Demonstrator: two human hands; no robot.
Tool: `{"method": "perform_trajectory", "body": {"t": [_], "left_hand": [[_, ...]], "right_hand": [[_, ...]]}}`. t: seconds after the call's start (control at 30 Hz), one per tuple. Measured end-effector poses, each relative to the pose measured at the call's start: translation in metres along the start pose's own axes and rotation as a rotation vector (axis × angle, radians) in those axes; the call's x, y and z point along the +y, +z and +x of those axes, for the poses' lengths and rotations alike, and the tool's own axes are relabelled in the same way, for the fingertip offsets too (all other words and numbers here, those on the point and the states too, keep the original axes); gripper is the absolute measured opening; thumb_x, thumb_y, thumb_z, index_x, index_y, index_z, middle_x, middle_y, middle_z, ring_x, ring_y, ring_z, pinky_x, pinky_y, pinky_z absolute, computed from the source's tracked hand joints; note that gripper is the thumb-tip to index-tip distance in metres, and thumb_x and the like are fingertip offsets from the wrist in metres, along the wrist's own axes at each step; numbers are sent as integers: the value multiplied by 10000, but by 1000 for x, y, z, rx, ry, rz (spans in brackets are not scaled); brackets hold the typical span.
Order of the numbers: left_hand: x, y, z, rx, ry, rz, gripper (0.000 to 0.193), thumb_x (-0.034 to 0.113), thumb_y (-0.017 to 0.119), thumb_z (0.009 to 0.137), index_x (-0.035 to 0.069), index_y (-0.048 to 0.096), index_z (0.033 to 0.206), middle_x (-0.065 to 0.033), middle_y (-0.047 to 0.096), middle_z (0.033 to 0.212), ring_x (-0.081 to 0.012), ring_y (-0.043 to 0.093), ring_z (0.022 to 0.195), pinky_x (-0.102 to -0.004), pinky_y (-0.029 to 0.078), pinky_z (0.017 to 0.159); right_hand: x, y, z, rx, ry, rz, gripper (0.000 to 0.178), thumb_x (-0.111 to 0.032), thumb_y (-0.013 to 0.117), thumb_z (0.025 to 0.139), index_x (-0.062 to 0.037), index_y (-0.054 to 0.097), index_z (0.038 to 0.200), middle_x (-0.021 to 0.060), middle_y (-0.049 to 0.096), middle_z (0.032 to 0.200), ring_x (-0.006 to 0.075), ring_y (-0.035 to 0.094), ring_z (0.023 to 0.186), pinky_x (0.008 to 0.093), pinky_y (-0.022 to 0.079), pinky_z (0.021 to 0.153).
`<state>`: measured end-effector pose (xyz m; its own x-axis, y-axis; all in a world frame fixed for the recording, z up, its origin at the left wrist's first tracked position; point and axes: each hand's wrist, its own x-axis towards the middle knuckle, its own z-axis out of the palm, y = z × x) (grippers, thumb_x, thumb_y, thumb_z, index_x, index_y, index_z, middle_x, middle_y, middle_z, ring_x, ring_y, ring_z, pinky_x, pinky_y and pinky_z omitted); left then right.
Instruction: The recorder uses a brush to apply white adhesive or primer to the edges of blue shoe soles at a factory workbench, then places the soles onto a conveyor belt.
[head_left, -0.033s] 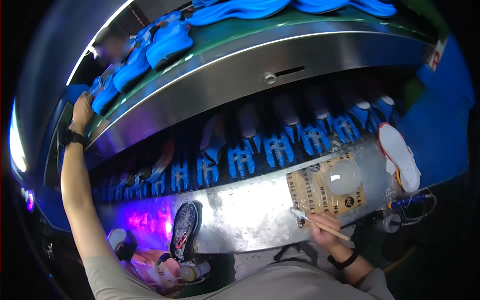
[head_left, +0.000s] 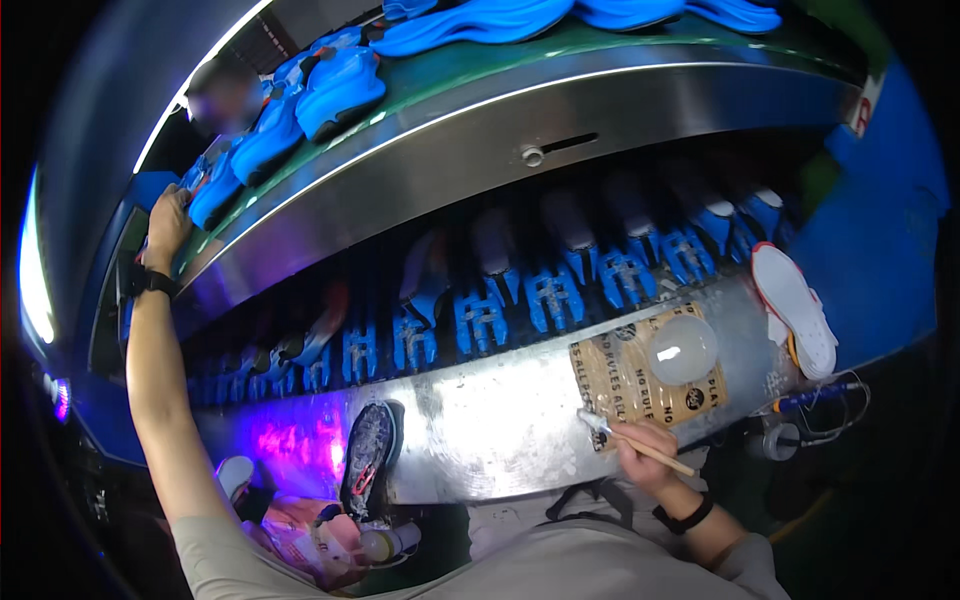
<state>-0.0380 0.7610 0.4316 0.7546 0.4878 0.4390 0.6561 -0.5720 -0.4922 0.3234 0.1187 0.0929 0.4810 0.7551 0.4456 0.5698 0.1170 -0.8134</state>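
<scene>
A brush [head_left: 645, 447] with a light wooden handle is gripped in my right hand [head_left: 648, 455], its whitish bristles pointing left over the metal ledge. Just beyond it a round translucent dish [head_left: 685, 350] rests on a brown printed cardboard sheet [head_left: 610, 372]. At the far left my left hand [head_left: 168, 222] reaches up to the belt's edge, its bent fingers closed at the end of a blue shoe sole [head_left: 215, 200]; the fingertips are partly hidden. A dark shoe [head_left: 368, 460] lies sole up on the ledge, left of the middle.
Blue shoe soles [head_left: 470, 25] line the green belt [head_left: 440, 75] above a steel rail [head_left: 450, 140]. Under the rail stands a row of blue holders [head_left: 553, 300]. A white-soled shoe [head_left: 795, 305] leans at the right. Below left are a pink bag [head_left: 310, 535] and a bottle [head_left: 390, 543].
The view has shifted very slightly. The brush's bristle end sits a little further left and higher; both hands keep their hold.
</scene>
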Motion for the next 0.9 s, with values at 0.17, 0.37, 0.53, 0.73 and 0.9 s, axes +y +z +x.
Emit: {"method": "perform_trajectory", "body": {"t": [0.17,0.37,0.53,0.73,0.9], "left_hand": [[79,-105,-22,85,-9,-93,162,30,634,757,-41,691,891,-259,638,850,-438,621,834,-468,501,759],[81,-168,-75,90,-784,-693,513,395,567,998,-31,680,737,-160,651,654,-284,643,688,-388,485,668],[131,-133,-89,-234,-844,-391,761,571,572,940,-161,646,1132,-374,669,1077,-439,693,1032,-460,539,896],[174,-100,-149,465,-917,-1525,272,189,692,940,-52,661,1062,-97,694,953,-174,692,783,-304,565,666],[294,-108,-219,282,-737,-1953,353,128,614,960,-38,565,1268,-120,692,1139,-198,710,971,-329,587,813]], "right_hand": [[2,3,-6,70,-18,67,199,7,715,812,7,732,1010,135,714,809,269,688,694,348,529,633],[6,9,-7,108,-77,50,193,0,735,817,-6,729,1010,126,720,824,241,703,703,323,540,629],[4,5,-19,66,118,174,169,-20,705,888,12,711,1054,80,724,828,139,694,741,267,541,654],[-5,-19,0,66,146,281,177,-96,718,919,9,725,1061,60,730,981,109,654,841,260,531,732],[-9,-76,56,242,53,79,172,-92,706,910,-6,730,1057,40,732,871,93,646,747,247,515,675]]}}
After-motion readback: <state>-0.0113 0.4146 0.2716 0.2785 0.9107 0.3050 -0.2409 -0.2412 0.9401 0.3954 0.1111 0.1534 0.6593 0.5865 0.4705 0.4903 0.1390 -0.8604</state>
